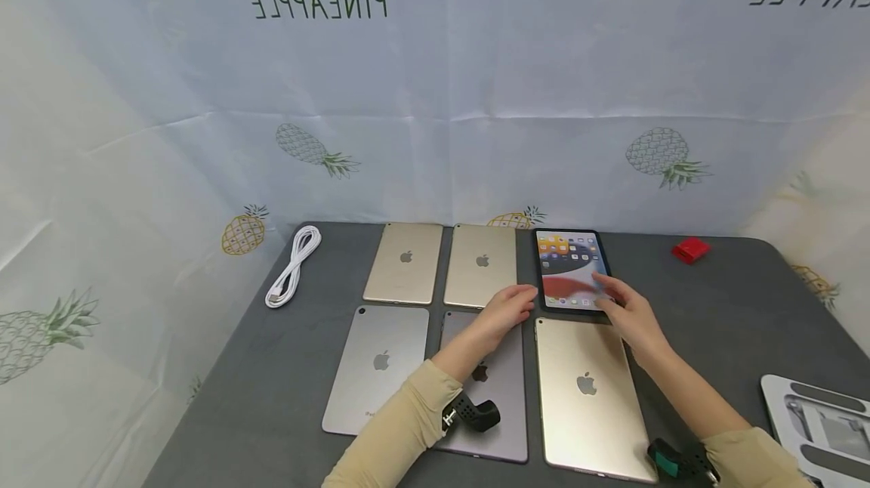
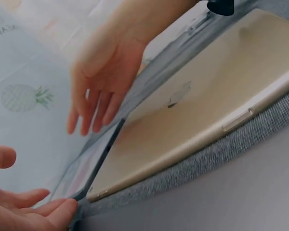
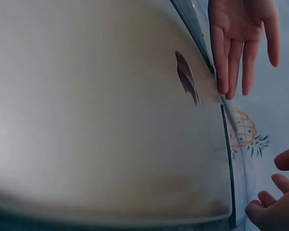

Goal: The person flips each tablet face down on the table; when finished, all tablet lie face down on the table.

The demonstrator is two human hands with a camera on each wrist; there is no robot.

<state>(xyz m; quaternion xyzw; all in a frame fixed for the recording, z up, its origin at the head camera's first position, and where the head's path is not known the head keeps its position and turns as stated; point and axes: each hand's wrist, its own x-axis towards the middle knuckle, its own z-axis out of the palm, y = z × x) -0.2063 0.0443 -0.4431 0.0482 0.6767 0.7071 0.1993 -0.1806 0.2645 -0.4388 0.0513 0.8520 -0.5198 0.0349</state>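
Note:
Six tablets lie in two rows on the grey table (image 1: 734, 307). Five are face down: two gold ones (image 1: 405, 261) at the back, two silver-grey ones (image 1: 377, 367) in front, and a large gold tablet (image 1: 586, 390) at the front right. The back-right tablet (image 1: 569, 265) lies face up with its screen lit. My left hand (image 1: 516, 301) lies with straight fingers at its near left corner (image 2: 84, 193). My right hand (image 1: 612, 298) reaches with straight fingers over its near right edge; contact is unclear. In the wrist views both hands, left (image 2: 33, 211) and right (image 3: 241, 48), hold nothing.
A coiled white cable (image 1: 294, 265) lies at the table's back left. A small red object (image 1: 690, 249) sits at the back right. A white stand or tray (image 1: 819, 416) is at the front right edge. A pineapple-print cloth (image 1: 435, 95) hangs behind.

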